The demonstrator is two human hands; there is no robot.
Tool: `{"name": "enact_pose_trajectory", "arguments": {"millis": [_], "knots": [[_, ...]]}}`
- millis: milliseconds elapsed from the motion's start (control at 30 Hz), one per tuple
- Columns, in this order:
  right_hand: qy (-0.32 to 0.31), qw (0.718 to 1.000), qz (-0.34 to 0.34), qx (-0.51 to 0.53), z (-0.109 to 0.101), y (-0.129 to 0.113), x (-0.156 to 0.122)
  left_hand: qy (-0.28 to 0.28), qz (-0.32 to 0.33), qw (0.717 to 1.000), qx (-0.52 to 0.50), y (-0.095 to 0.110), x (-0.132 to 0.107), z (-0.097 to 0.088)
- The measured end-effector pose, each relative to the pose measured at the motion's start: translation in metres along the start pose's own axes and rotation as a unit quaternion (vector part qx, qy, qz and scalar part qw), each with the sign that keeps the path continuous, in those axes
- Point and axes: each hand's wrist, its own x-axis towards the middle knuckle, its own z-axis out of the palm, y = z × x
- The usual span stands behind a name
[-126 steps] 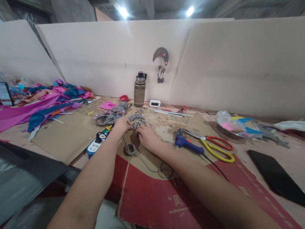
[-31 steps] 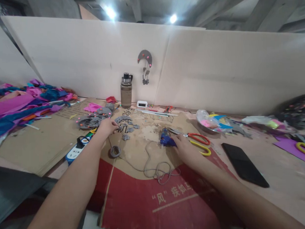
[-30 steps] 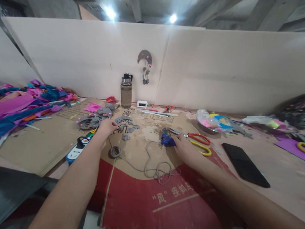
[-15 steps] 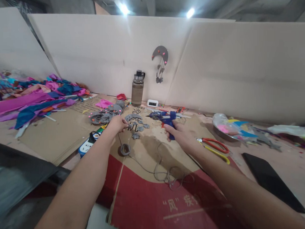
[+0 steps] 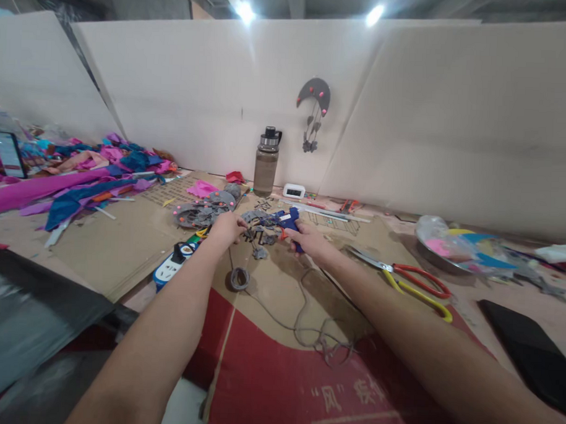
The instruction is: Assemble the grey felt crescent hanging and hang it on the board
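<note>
My right hand (image 5: 308, 241) is closed round a blue glue gun (image 5: 286, 221), whose nozzle points left over a cluster of small grey felt pieces (image 5: 258, 236) on the cardboard sheet (image 5: 124, 243). My left hand (image 5: 228, 225) rests just left of those pieces, fingers curled and pinching at one of them. The glue gun's grey cord (image 5: 307, 318) trails back toward me across the cardboard. A small grey ring of felt (image 5: 240, 278) lies just below the pieces.
A white and blue power strip (image 5: 172, 268) lies left of my left arm. Red and yellow scissors (image 5: 410, 281) lie to the right, a black phone (image 5: 529, 353) farther right. A water bottle (image 5: 267, 162), small clock (image 5: 293, 191) and metal bowl (image 5: 444, 248) stand behind. Colourful fabric scraps (image 5: 80, 180) pile at left.
My right hand picked the blue glue gun up from beside the scissors and carried it left to the grey felt pieces. My left hand stayed at the pieces.
</note>
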Motion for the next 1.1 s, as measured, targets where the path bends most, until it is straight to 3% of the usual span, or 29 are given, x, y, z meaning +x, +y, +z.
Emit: {"name": "enact_pose_trajectory", "arguments": {"millis": [333, 633, 1100], "knots": [[-0.042, 0.999, -0.009, 0.024, 0.004, 0.009, 0.003, 0.002, 0.01, 1.0, -0.027, -0.001, 0.0, 0.003], [-0.043, 0.999, -0.001, 0.027, 0.002, 0.008, 0.008, 0.0, -0.009, 0.999, -0.035, 0.0, 0.001, 0.004], [-0.046, 0.996, 0.031, -0.074, 0.002, 0.003, 0.013, -0.002, -0.004, 1.0, -0.018, 0.001, 0.003, 0.004]]}}
